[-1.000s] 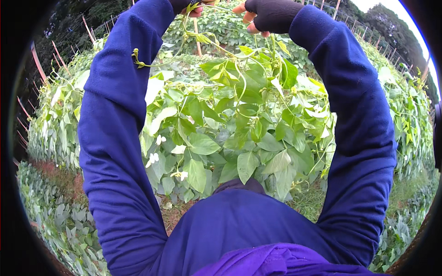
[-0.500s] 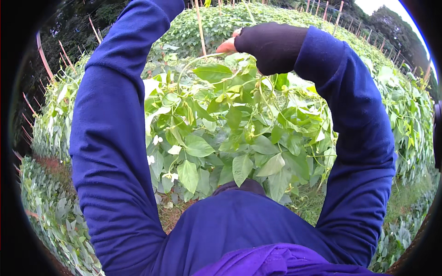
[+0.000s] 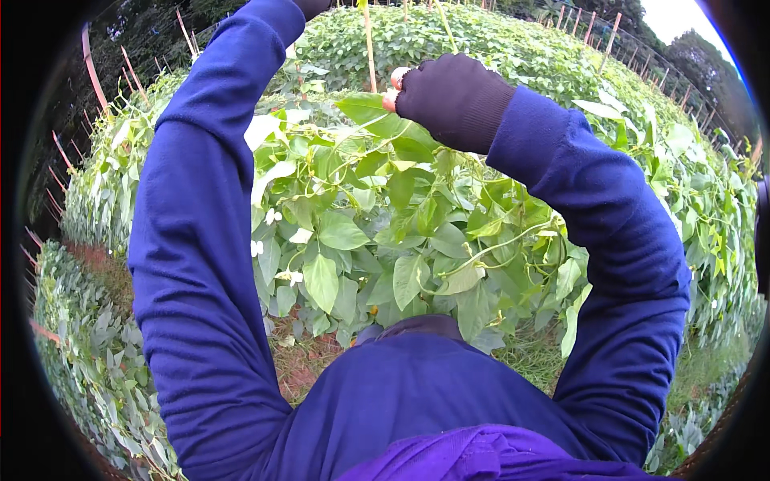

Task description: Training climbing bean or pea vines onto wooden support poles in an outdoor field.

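Note:
My right hand (image 3: pixel 453 100), in a dark glove with bare fingertips, is raised over a leafy green climbing plant (image 3: pixel 341 232). Its fingers are curled closed, and whatever they may hold is hidden. Directly beneath it a broad leaf (image 3: pixel 377 116) spreads out, and a thin green stem (image 3: pixel 446 28) rises behind the hand. Only a dark sliver of my left hand (image 3: pixel 313 6) shows at the top edge; its fingers are out of sight. White flowers (image 3: pixel 290 276) hang on the plant's left side. A loose curved vine (image 3: pixel 489 252) lies across the leaves lower down.
Dense rows of the same foliage (image 3: pixel 449 40) stretch behind and along both sides. Thin upright stakes (image 3: pixel 369 48) stand among them, with more stakes (image 3: pixel 94 68) at the far left. Grass and reddish soil (image 3: pixel 301 357) show below the plant, near my body.
My right hand has moved slightly left and down, its fingers more curled. The arched vine that ran from its fingertips is gone from there; a curved vine now lies lower right.

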A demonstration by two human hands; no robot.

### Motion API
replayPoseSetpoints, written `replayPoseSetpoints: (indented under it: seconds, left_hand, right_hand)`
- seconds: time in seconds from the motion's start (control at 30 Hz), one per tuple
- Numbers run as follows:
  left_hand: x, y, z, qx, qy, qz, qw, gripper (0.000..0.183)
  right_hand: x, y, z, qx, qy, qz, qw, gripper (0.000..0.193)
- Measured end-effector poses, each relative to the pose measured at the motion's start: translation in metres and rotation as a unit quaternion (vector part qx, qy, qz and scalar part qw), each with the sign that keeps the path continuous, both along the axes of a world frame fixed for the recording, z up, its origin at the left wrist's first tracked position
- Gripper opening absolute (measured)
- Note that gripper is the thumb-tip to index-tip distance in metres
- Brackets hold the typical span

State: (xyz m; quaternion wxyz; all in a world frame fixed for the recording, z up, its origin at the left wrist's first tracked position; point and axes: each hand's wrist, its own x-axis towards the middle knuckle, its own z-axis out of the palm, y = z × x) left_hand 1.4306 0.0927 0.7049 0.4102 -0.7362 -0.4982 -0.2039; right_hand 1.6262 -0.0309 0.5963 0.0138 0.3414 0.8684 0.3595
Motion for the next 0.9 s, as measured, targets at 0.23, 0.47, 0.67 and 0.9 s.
replayPoseSetpoints:
  seconds: [0.23,0.47,0.67,0.9]
  left_hand:
    - [-0.045,0.027,0.008,-0.212,-0.242,-0.194,0.927,0.023]
    - [-0.013,0.006,0.019,0.049,0.094,-0.044,0.993,0.015]
    - [-0.029,0.049,0.033,0.073,0.124,-0.075,0.987,0.018]
    - [-0.043,-0.013,-0.008,-0.249,-0.330,-0.539,0.734,0.022]
  right_hand:
    - [0.008,0.006,0.005,-0.078,0.174,0.049,0.980,0.019]
    - [0.018,0.013,0.020,-0.126,0.305,0.047,0.943,0.015]
    - [0.004,-0.003,0.029,-0.128,0.376,0.063,0.916,0.013]
    - [0.005,0.004,0.033,-0.147,0.450,0.044,0.880,0.014]
